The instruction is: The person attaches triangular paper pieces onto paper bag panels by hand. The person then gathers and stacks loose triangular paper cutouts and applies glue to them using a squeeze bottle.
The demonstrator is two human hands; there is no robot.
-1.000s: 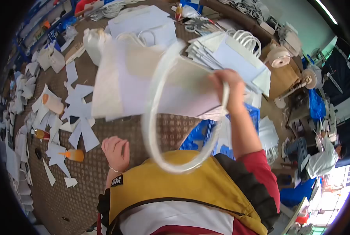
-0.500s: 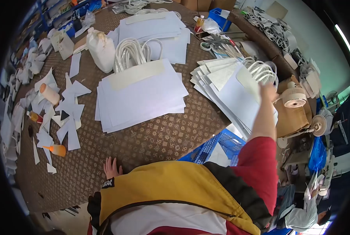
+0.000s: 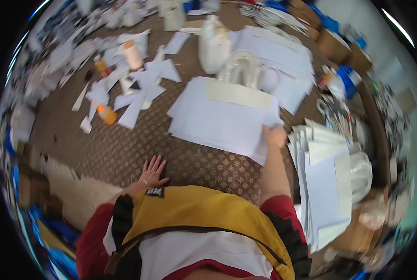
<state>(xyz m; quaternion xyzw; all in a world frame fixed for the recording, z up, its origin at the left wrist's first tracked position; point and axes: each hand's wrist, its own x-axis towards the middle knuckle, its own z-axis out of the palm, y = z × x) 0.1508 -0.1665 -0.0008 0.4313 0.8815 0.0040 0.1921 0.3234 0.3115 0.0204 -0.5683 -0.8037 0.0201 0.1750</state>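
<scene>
My right hand (image 3: 274, 136) is at the right edge of a stack of white sheets (image 3: 213, 116), its fingers closed on the edge. A cream strip (image 3: 238, 94) runs along the top of this stack, and looped white cords (image 3: 240, 70) stick out behind it. My left hand (image 3: 153, 172) lies on the patterned brown table cover (image 3: 194, 161) near the front edge, fingers spread, holding nothing. To the right of my right arm is a fanned stack of white sheets (image 3: 327, 186) with white cord loops (image 3: 361, 172).
White paper scraps (image 3: 132, 107) lie at the left with an orange glue bottle (image 3: 106, 115). A white jug (image 3: 213, 46) stands behind the middle stack, beside more white sheets (image 3: 283, 51). Cardboard boxes (image 3: 332, 46) are at the back right.
My view has turned left. My right hand has left the right-hand stack's cord loops and come to the middle stack's edge. My left hand still rests on the table, now with more of it showing.
</scene>
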